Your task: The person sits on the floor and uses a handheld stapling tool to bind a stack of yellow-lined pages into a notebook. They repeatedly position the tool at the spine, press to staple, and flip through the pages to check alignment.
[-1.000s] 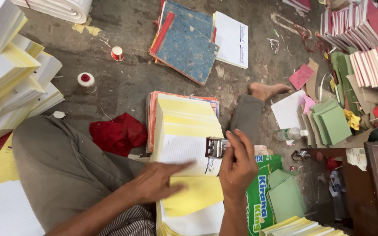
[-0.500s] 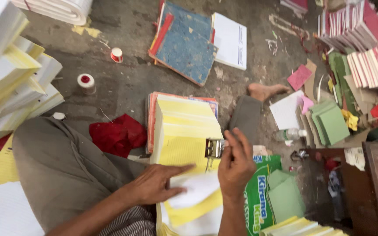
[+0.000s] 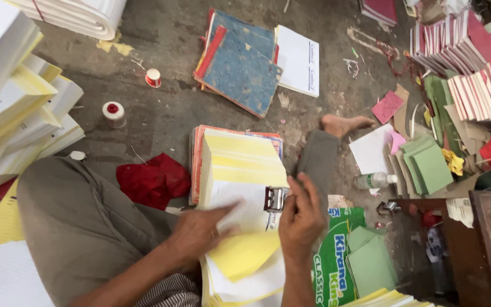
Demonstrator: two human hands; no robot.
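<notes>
Paper stack, thin yellow-white sheets: left hand spread flat; right hand pinching metal clip.

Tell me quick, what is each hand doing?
Left hand: open, flat on the white sheet.
Right hand: fingers curled at the metal clip; grip cannot be told.

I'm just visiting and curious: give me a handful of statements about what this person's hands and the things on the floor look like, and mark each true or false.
1. The left hand rests on a white sheet of the paper stack. True.
2. The right hand holds a pair of scissors. False: it is beside a metal clip at the stack's edge; no scissors show.
3. A loose yellow sheet lies below the hands. True.
4. The crumpled cloth by the knee is green. False: it is red.
5. A blue-covered book lies on the floor beyond the stack. True.
</notes>
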